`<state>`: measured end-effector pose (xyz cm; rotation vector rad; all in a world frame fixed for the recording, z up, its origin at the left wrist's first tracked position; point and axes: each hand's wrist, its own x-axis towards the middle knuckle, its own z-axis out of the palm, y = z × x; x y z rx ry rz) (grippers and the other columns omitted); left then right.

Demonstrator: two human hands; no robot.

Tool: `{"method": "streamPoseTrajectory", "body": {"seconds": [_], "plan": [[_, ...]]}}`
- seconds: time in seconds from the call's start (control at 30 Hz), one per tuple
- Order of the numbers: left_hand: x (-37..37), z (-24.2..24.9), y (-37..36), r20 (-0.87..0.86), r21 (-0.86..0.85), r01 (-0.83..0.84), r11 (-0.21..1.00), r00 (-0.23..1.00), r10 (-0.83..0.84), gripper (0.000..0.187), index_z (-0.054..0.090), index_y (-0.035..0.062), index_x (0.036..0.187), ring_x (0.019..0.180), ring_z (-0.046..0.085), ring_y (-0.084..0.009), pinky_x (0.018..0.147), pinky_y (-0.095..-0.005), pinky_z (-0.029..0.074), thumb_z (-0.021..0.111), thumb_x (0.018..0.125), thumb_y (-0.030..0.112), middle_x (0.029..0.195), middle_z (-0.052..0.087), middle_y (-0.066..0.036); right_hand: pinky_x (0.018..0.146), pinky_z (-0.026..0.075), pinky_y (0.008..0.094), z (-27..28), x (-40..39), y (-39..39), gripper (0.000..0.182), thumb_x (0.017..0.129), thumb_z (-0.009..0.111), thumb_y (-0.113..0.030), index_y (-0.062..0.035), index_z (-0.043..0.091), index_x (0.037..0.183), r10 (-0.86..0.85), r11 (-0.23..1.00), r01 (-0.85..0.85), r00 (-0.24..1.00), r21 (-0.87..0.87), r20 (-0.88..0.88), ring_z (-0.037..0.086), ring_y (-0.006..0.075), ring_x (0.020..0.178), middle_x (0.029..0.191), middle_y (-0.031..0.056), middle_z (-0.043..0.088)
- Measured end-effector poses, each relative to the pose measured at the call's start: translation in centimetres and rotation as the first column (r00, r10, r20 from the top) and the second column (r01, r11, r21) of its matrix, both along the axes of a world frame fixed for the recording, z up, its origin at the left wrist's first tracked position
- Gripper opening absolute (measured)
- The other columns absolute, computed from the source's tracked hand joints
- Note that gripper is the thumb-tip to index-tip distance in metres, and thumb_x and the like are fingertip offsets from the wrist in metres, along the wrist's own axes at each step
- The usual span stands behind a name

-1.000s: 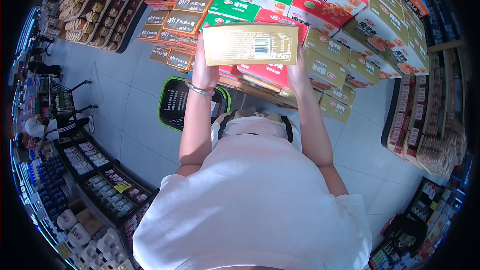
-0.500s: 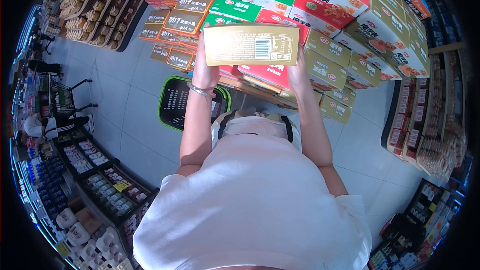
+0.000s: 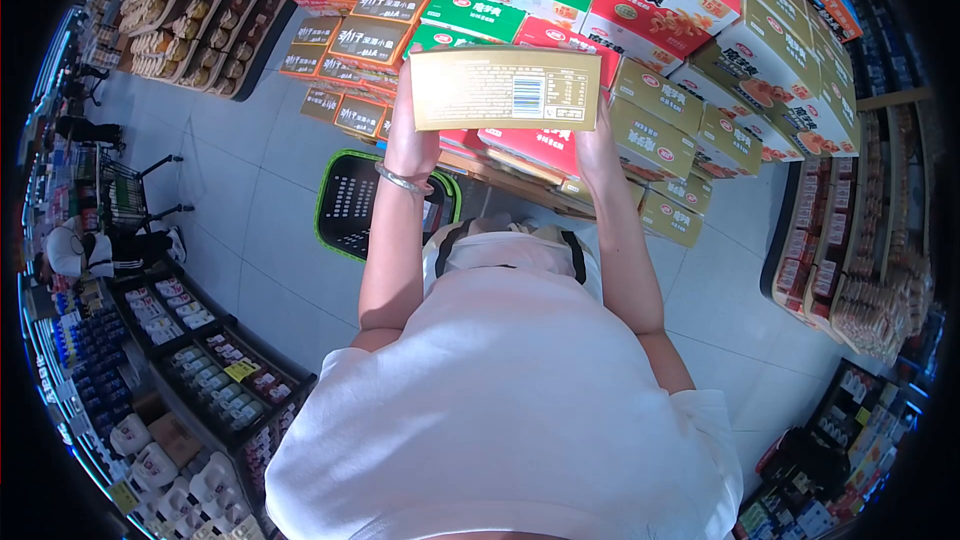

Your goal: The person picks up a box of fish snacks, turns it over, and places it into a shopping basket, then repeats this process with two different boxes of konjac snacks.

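I hold a flat gold-coloured box (image 3: 505, 87) up in front of me with both hands, its back side with a barcode and printed text facing me. My left hand (image 3: 409, 145) grips its left end; a silver bracelet sits on that wrist. My right hand (image 3: 597, 145) grips its right end from below. Behind the box rises a stacked display of red, green, olive and brown cartons (image 3: 640, 30).
A black shopping basket with a green rim (image 3: 350, 202) stands on the tiled floor below the box. Low shelves of bottles (image 3: 205, 380) lie at my left, snack racks (image 3: 850, 250) at my right. A crouching person and a trolley (image 3: 115, 230) are far left.
The box and both hands stay almost in place; the view has shifted only slightly.
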<state>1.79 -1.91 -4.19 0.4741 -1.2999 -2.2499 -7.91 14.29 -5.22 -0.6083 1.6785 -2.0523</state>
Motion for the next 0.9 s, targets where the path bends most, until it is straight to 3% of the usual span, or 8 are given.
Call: {"method": "streamPoseTrajectory", "body": {"seconds": [0.23, 0.43, 0.5, 0.73, 0.83, 0.9], "plan": [[0.2, -0.1, -0.2, -0.017, -0.054, 0.03, 0.998, 0.999, -0.031, 0.044, 0.042, 0.0092, 0.125, 0.113, 0.044, -0.0121, 0.097, -0.0311, 0.033, 0.032, 0.096, 0.04, 0.121, 0.049, -0.002, 0.098, 0.032, 0.0308, -0.6, 0.0, -0.2, 0.06, 0.095, 0.03, -0.047, -0.0034, 0.029, 0.135, -0.014, 1.0, 0.014, 0.999, -0.006, 0.032, 0.04, 0.0177, 0.119, 0.127, 0.0132, 0.043], [0.4, -0.3, -0.3, -0.013, -0.067, 0.022, 0.997, 1.0, -0.023, 0.044, 0.042, 0.0085, 0.126, 0.113, 0.045, -0.012, 0.096, -0.0311, 0.034, 0.032, 0.096, 0.039, 0.121, 0.049, -0.002, 0.098, 0.032, 0.0312, -0.9, 0.1, -0.1, 0.059, 0.095, 0.03, -0.047, -0.004, 0.029, 0.136, -0.009, 1.0, 0.009, 0.999, -0.005, -0.039, 0.039, 0.0174, 0.119, 0.128, 0.0131, 0.042], [0.4, 0.2, 0.0, -0.001, -0.062, 0.01, 0.998, 1.0, -0.01, 0.044, 0.042, 0.0084, 0.126, 0.113, 0.045, -0.0121, 0.096, -0.0311, 0.034, 0.032, 0.096, 0.039, 0.121, 0.049, -0.003, 0.099, 0.032, 0.0315, -0.3, 0.3, -0.1, 0.058, 0.095, 0.031, -0.045, -0.0044, 0.029, 0.136, 0.028, 0.999, -0.026, 0.998, -0.047, 0.047, 0.039, 0.0175, 0.119, 0.128, 0.0126, 0.042], [0.5, -0.1, -0.2, -0.003, -0.042, 0.012, 0.999, 1.0, -0.012, 0.044, 0.041, 0.0084, 0.127, 0.113, 0.045, -0.0126, 0.096, -0.0309, 0.034, 0.033, 0.096, 0.039, 0.121, 0.049, -0.003, 0.098, 0.032, 0.0316, -1.6, -0.3, -0.2, 0.055, 0.096, 0.032, -0.042, -0.0062, 0.028, 0.137, 0.017, 0.997, -0.011, 0.997, -0.072, 0.073, 0.039, 0.0171, 0.12, 0.129, 0.0117, 0.041], [0.5, 0.5, 0.2, 0.018, -0.01, -0.004, 1.0, 1.0, 0.004, 0.044, 0.042, 0.0084, 0.126, 0.114, 0.044, -0.0129, 0.096, -0.0309, 0.033, 0.033, 0.096, 0.039, 0.122, 0.049, -0.003, 0.099, 0.032, 0.0319, -1.6, -0.2, 0.0, 0.052, 0.096, 0.032, -0.038, -0.0067, 0.026, 0.138, 0.037, 0.998, -0.037, 0.999, -0.046, 0.0, 0.038, 0.0177, 0.121, 0.13, 0.0122, 0.041], [0.5, 0.2, 0.2, 0.016, -0.023, -0.015, 1.0, 1.0, 0.015, 0.044, 0.042, 0.0084, 0.125, 0.114, 0.044, -0.0129, 0.097, -0.031, 0.033, 0.033, 0.096, 0.039, 0.121, 0.049, -0.003, 0.099, 0.032, 0.0324, -2.2, 0.0, 0.1, 0.05, 0.097, 0.032, -0.034, -0.0067, 0.026, 0.138, -0.036, 0.999, 0.036, 0.998, 0.006, -0.047, 0.037, 0.0186, 0.122, 0.131, 0.0128, 0.04]]}}
